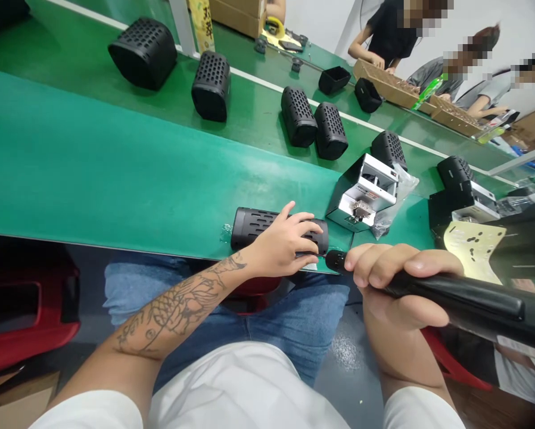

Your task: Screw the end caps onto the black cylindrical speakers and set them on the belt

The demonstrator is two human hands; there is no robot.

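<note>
Casing (252, 226) was covered on desk (160, 185) by splayed left grip (285, 245) | black tool (473, 301) was clasped in right grip (395, 274), tip near casing | firm bracing, straight alignment were judged best

You have bright light, with a pale sheen on the green mat (160, 173) and glare on the floor (345, 353). Your view's edges look stretched.
</note>
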